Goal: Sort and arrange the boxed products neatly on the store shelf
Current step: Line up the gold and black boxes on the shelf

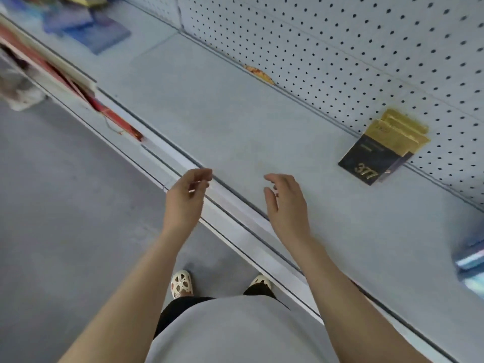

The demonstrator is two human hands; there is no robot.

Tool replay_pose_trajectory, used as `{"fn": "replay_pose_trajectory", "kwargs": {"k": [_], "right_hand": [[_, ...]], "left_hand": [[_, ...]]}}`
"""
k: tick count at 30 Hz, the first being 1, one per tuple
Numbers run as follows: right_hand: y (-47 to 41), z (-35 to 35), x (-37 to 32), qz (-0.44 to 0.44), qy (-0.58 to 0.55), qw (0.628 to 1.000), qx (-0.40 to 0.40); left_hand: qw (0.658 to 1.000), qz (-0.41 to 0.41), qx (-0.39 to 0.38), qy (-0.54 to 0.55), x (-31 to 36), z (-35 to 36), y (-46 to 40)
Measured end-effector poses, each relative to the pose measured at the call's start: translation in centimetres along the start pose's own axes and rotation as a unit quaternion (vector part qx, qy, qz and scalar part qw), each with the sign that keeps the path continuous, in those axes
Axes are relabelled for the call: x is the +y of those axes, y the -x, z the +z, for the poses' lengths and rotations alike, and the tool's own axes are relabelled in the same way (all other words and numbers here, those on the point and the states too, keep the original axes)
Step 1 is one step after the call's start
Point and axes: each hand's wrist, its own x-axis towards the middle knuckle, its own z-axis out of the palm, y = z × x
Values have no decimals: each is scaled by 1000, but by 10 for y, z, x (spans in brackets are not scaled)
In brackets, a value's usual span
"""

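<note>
A grey store shelf (235, 132) runs diagonally from upper left to lower right. A small row of black-and-gold boxes (379, 150) leans against the pegboard at the back right, the front one marked 377. Blue boxes (89, 24) lie in a loose pile at the far left of the shelf. A shiny blue box (471, 260) shows partly at the right edge. My left hand (186, 197) hovers over the shelf's front edge, fingers loosely curled, holding nothing. My right hand (285, 203) hovers above the shelf surface, fingers relaxed and empty.
The white pegboard back wall (340, 48) stands behind the shelf. A small orange-yellow scrap (259, 73) sits at the shelf's back seam. Red boxes (104, 111) lie on a lower shelf at left. The grey floor (65, 218) and my feet are below.
</note>
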Motion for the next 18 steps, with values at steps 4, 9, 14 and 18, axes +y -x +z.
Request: {"fn": "replay_pose_trajectory", "kwargs": {"k": [4,9,14,18], "right_hand": [[-7,64,-59,-59,6,998,-33],[-13,159,-130,-58,-2,993,-100],[-22,261,-202,-68,-5,984,-166],[-36,311,-243,-92,16,975,-202]], "left_hand": [[997,-51,62,-9,-49,-78,12],[990,-86,98,-60,-104,-181,13],[982,-112,111,-106,-153,-279,-3],[972,-157,140,-104,-179,-335,-22]]}}
